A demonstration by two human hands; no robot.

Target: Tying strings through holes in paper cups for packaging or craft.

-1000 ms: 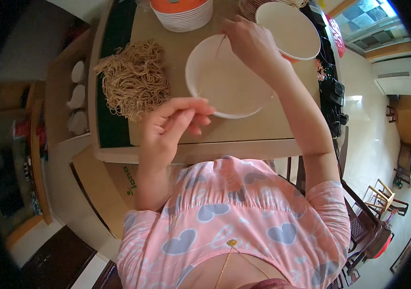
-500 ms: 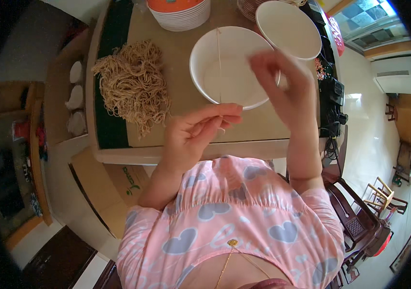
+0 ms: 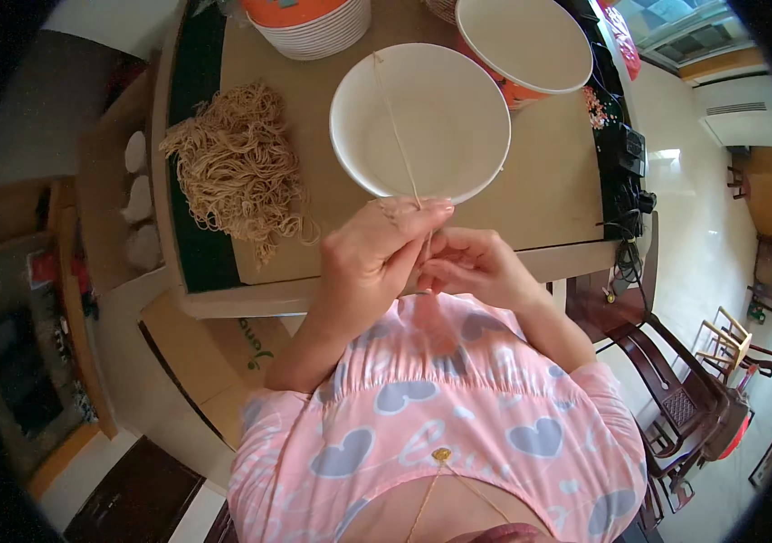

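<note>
A pale string (image 3: 397, 136) runs from the far rim of a white paper tub (image 3: 350, 145), across its mouth, to my hands at the table's near edge. My left hand (image 3: 372, 249) is closed, with the string pinched between thumb and forefinger. Close against it, my right hand (image 3: 476, 267) has its fingers curled together around the string's near end, which is mostly hidden. To the left of the tub lies a tangled heap of beige string (image 3: 237, 172).
A second tub (image 3: 526, 45), orange outside, stands at the far right. A stack of orange-and-white tubs (image 3: 314, 36) stands at the far left. Small colored bits (image 3: 598, 109) and black adapters with cables (image 3: 630, 167) line the right edge. A cardboard box (image 3: 214, 353) sits below the table at left.
My right hand has come down from above the tub to meet my left hand at the string. The string now slants toward the right. The view has shifted slightly.
</note>
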